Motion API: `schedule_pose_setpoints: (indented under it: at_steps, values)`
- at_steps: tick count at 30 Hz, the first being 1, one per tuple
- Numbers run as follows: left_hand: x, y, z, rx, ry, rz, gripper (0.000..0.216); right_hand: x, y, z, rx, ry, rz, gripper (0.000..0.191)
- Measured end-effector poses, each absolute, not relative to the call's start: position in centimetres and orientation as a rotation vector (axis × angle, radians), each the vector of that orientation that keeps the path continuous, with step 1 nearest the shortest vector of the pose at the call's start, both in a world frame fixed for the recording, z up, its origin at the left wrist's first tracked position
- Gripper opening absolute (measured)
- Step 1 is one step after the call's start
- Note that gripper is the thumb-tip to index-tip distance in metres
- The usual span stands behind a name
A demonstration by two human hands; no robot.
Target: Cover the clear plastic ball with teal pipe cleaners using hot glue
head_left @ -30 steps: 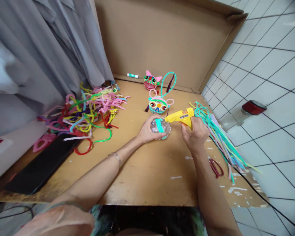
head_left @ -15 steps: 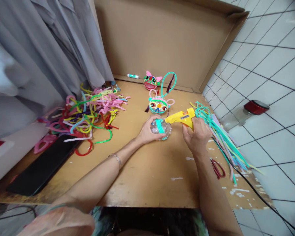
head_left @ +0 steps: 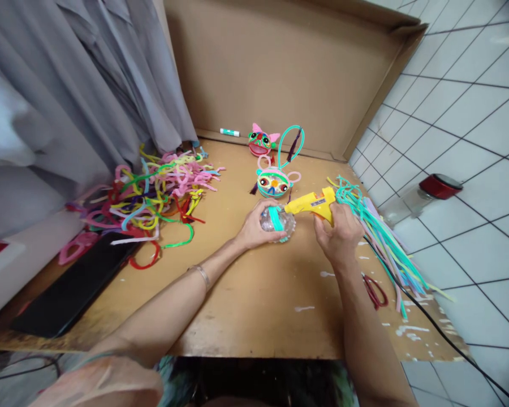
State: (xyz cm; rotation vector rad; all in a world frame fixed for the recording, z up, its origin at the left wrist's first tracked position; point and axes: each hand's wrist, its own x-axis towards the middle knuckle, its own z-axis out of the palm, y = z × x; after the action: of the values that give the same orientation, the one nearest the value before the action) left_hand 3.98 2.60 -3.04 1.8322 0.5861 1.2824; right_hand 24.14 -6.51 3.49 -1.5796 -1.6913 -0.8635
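Observation:
My left hand (head_left: 255, 225) is closed around the side of a clear, rounded plastic piece (head_left: 287, 224) that looks like a bottle base. A band of turquoise pipe cleaners (head_left: 275, 218) runs across it. My right hand (head_left: 341, 232) grips a yellow hot glue gun (head_left: 311, 202) by its handle. The nozzle points left and meets the clear piece just right of the turquoise band; whether it touches, I cannot tell. Just beyond stands a decorated animal head (head_left: 274, 182) with pink ring ears and a turquoise loop. Behind that sits another head (head_left: 261, 141) with pointed pink ears.
Tangled pipe cleaners (head_left: 152, 192) lie left, beside a black flat object (head_left: 76, 288). Straight pipe cleaners (head_left: 385, 243) lie right, near red-handled scissors (head_left: 375, 291) and a black cord (head_left: 424, 311). A glue stick (head_left: 229, 132) rests by the cardboard (head_left: 280, 73). A red-lidded jar (head_left: 424, 195) is at far right.
Both hands, the clear piece and the glue gun stay in nearly the same place. Only a very slight shift of the view shows.

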Motion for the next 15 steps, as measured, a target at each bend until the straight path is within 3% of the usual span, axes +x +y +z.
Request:
schedule_pose_setpoints:
  at_steps: [15]
  values:
    - [4.03,2.60,-2.90,1.822,0.578,1.272,0.069,24.19,-6.54,3.26,-1.629,-1.662,-0.792,0.026]
